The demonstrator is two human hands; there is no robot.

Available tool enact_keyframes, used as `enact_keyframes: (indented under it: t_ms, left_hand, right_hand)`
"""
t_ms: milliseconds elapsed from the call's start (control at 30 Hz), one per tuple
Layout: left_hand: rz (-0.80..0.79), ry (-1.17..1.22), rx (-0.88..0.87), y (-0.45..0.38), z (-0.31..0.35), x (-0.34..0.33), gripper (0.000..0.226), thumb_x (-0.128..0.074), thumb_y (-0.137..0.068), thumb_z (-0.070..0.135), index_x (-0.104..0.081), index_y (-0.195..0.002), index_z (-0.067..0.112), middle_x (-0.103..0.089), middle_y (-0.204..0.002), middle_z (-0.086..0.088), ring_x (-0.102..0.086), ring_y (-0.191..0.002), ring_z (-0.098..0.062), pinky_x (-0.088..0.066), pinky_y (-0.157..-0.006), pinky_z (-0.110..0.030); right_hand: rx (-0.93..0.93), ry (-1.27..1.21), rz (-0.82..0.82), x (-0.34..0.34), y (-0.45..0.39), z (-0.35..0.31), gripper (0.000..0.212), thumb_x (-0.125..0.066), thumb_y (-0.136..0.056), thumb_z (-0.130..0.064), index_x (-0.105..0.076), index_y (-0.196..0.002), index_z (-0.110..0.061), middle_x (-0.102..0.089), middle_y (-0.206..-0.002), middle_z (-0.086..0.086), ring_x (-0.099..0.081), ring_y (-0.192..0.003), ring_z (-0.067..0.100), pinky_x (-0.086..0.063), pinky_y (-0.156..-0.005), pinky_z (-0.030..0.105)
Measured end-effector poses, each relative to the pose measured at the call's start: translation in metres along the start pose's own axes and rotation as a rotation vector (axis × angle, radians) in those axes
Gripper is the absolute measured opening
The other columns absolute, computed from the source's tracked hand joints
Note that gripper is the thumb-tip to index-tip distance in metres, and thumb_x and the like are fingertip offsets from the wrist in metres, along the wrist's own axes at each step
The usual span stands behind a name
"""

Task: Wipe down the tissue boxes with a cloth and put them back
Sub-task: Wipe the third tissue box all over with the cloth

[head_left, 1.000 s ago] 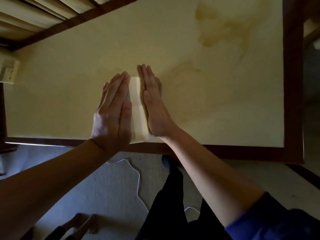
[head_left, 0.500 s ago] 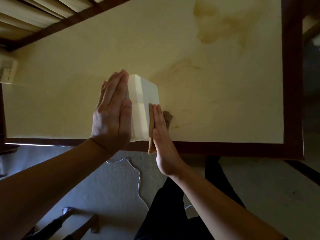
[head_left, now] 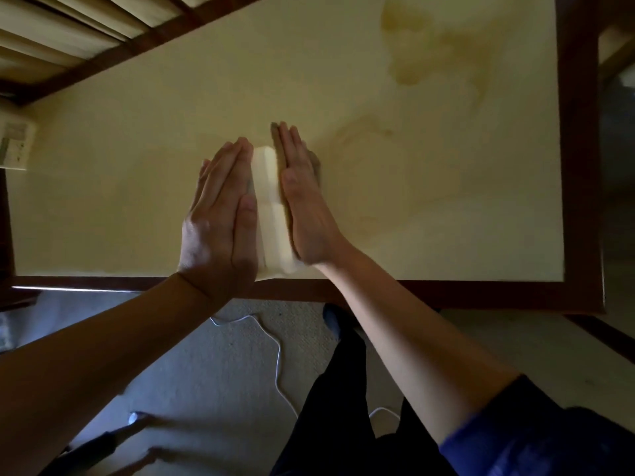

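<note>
Stained cream table; white cable on carpet — below.

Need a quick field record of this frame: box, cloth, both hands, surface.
box: white tissue box at the table's near edge
left hand: flat against the box's left side
right hand: flat, pressing the cloth to the box's right side
cloth: brown, mostly hidden behind the hand
table: pale stained top, dark wood rim
</note>
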State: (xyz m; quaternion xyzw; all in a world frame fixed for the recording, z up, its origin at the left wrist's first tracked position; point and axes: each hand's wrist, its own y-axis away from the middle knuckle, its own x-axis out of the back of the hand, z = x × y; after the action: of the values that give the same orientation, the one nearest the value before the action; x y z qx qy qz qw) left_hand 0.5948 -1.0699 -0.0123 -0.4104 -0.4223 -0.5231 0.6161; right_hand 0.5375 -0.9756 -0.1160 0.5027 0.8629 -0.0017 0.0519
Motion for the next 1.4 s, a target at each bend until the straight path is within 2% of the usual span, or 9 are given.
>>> enact_keyframes:
  t_ms: [300, 467, 567, 733, 833, 967, 1067, 1267, 1400]
  left_hand:
    - [0.005, 0.021, 0.0, 0.001, -0.001, 0.0, 0.053, -0.034, -0.105, 0.016, -0.04, -0.155, -0.002, -0.039, -0.162, -0.015, -0.032, -0.154, -0.024, -0.021, -0.127, -0.051]
    - [0.006, 0.017, -0.034, 0.002, -0.003, 0.0, 0.052, -0.035, -0.106, 0.014, -0.04, -0.154, -0.005, -0.04, -0.161, -0.017, -0.033, -0.153, -0.028, -0.023, -0.126, -0.053]
    - [0.015, 0.023, -0.051, 0.001, -0.004, -0.001, 0.051, -0.034, -0.105, 0.011, -0.041, -0.153, -0.005, -0.042, -0.16, -0.017, -0.035, -0.153, -0.028, -0.024, -0.126, -0.052]
    - [0.022, 0.039, -0.046, 0.001, -0.005, -0.001, 0.051, -0.031, -0.108, 0.016, -0.042, -0.153, -0.004, -0.043, -0.16, -0.016, -0.036, -0.152, -0.026, -0.024, -0.126, -0.05]
    - [0.025, 0.06, -0.058, 0.001, -0.006, 0.0, 0.049, -0.032, -0.108, 0.016, -0.043, -0.153, -0.003, -0.043, -0.16, -0.016, -0.037, -0.152, -0.027, -0.024, -0.127, -0.05]
    - [0.019, 0.082, -0.045, 0.002, -0.007, 0.001, 0.049, -0.035, -0.109, 0.016, -0.042, -0.154, -0.002, -0.041, -0.161, -0.015, -0.035, -0.152, -0.027, -0.023, -0.127, -0.051]
    - [0.013, 0.113, -0.025, 0.002, -0.007, 0.003, 0.05, -0.035, -0.109, 0.019, -0.042, -0.154, 0.0, -0.041, -0.161, -0.014, -0.034, -0.153, -0.027, -0.021, -0.128, -0.049]
    - [-0.007, 0.163, -0.004, 0.002, -0.007, 0.003, 0.053, -0.031, -0.109, 0.027, -0.042, -0.155, 0.003, -0.041, -0.161, -0.013, -0.032, -0.153, -0.026, -0.015, -0.13, -0.041]
    - [-0.012, 0.205, 0.007, 0.002, -0.008, 0.003, 0.055, -0.03, -0.109, 0.03, -0.041, -0.156, 0.003, -0.041, -0.161, -0.013, -0.03, -0.154, -0.027, -0.012, -0.13, -0.04]
  right_hand:
    - [-0.096, -0.094, -0.106, -0.003, 0.109, 0.012, 0.083, -0.019, -0.107, -0.067, -0.001, -0.169, -0.014, 0.008, -0.177, -0.005, 0.008, -0.164, 0.019, -0.009, -0.129, 0.063]
    - [-0.119, -0.121, -0.2, 0.0, 0.132, -0.028, 0.096, -0.018, -0.1, -0.078, 0.006, -0.168, -0.014, 0.019, -0.175, -0.004, 0.019, -0.162, 0.02, 0.005, -0.127, 0.066]
    - [-0.076, -0.083, -0.215, 0.001, 0.125, -0.043, 0.089, -0.029, -0.104, -0.069, 0.01, -0.167, -0.021, 0.02, -0.175, -0.005, 0.021, -0.161, 0.018, 0.001, -0.128, 0.067]
    - [-0.046, 0.022, -0.109, 0.001, 0.121, -0.047, 0.066, -0.036, -0.111, -0.016, 0.0, -0.166, -0.019, 0.014, -0.176, 0.001, 0.02, -0.162, 0.021, 0.0, -0.131, 0.059]
    - [-0.073, 0.116, 0.027, 0.004, 0.121, -0.053, 0.062, -0.033, -0.105, -0.023, -0.028, -0.166, -0.018, -0.01, -0.172, 0.004, -0.004, -0.16, 0.032, -0.013, -0.131, 0.05]
    - [-0.042, 0.411, 0.027, 0.029, 0.103, -0.06, 0.054, -0.035, -0.104, -0.029, -0.052, -0.155, -0.022, -0.053, -0.111, -0.001, -0.049, -0.104, 0.021, -0.044, -0.098, 0.047]
    - [0.013, 0.608, 0.015, 0.061, 0.083, -0.07, 0.043, -0.055, -0.102, -0.023, -0.065, -0.143, -0.019, -0.068, -0.1, 0.001, -0.062, -0.089, 0.021, -0.053, -0.086, 0.052]
    - [0.289, 0.923, 0.213, 0.118, 0.069, -0.106, 0.037, -0.075, -0.092, -0.004, -0.073, -0.127, -0.018, -0.078, -0.112, -0.002, -0.069, -0.105, 0.017, -0.041, -0.103, 0.03]
    - [0.282, 1.159, 0.158, 0.14, 0.094, -0.088, 0.033, -0.074, -0.091, -0.004, -0.075, -0.121, -0.017, -0.076, -0.119, 0.0, -0.067, -0.118, 0.024, -0.04, -0.116, 0.054]
